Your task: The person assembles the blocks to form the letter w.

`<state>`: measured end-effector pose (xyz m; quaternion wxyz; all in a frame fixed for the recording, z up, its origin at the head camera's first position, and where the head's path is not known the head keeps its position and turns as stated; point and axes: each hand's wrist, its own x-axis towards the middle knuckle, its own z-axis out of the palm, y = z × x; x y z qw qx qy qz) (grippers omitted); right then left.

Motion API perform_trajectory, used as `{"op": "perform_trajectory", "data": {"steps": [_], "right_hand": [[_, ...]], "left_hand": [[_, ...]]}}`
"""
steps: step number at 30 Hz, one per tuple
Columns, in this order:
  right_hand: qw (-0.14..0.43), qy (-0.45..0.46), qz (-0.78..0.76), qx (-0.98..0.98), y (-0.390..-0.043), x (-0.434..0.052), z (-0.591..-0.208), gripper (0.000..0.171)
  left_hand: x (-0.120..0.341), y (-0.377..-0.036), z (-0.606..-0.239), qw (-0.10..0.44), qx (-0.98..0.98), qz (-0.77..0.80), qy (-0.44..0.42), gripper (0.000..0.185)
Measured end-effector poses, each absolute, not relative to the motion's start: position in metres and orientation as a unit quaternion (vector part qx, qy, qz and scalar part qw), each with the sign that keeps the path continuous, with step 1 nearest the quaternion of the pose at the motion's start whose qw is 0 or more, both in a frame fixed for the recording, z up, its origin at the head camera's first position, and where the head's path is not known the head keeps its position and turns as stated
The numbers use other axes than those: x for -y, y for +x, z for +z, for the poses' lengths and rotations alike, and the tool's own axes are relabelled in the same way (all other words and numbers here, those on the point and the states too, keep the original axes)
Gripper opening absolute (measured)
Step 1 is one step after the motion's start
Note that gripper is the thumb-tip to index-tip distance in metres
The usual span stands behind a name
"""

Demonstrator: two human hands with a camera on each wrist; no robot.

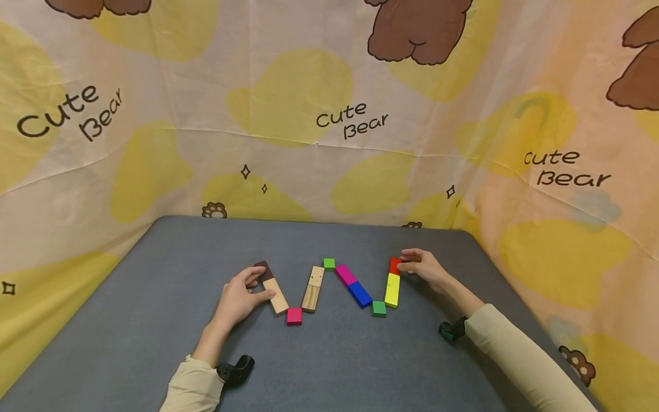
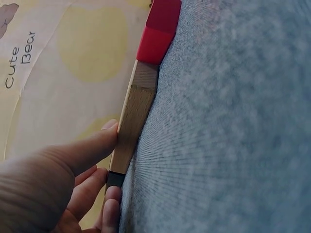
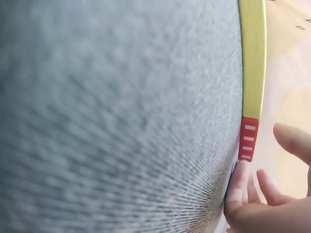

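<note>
Your right hand [image 1: 423, 269] covers the far side of the red block [image 1: 394, 265], so from the head view you cannot tell how firmly the fingers press it. In the right wrist view the yellow block [image 3: 253, 58] runs off the top edge, and the counter [image 3: 121, 116] is a grey blur. The left wrist view cuts off the pink block [image 2: 160, 29] at the top — your left hand [image 1: 241, 296] hides the dark block's [image 1: 264, 270] near edge.
</note>
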<state>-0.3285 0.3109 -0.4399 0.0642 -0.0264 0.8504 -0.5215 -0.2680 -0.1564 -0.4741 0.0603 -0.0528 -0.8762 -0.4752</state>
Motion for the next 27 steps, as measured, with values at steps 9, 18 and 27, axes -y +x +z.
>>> {"op": "perform_trajectory", "data": {"steps": [9, 18, 27], "right_hand": [[0.018, 0.019, -0.506, -0.862, -0.313, -0.308, -0.442, 0.056], [-0.016, 0.037, -0.487, -0.872, -0.292, -0.305, -0.438, 0.050], [-0.051, 0.014, -0.418, -0.907, -0.277, -0.295, -0.436, 0.048]], "left_hand": [[0.153, -0.269, -0.473, 0.074, 0.877, -0.469, -0.070, 0.056], [0.154, -0.266, -0.476, 0.100, 0.868, -0.477, -0.093, 0.050], [0.156, -0.262, -0.473, 0.118, 0.869, -0.473, -0.084, 0.040]]}}
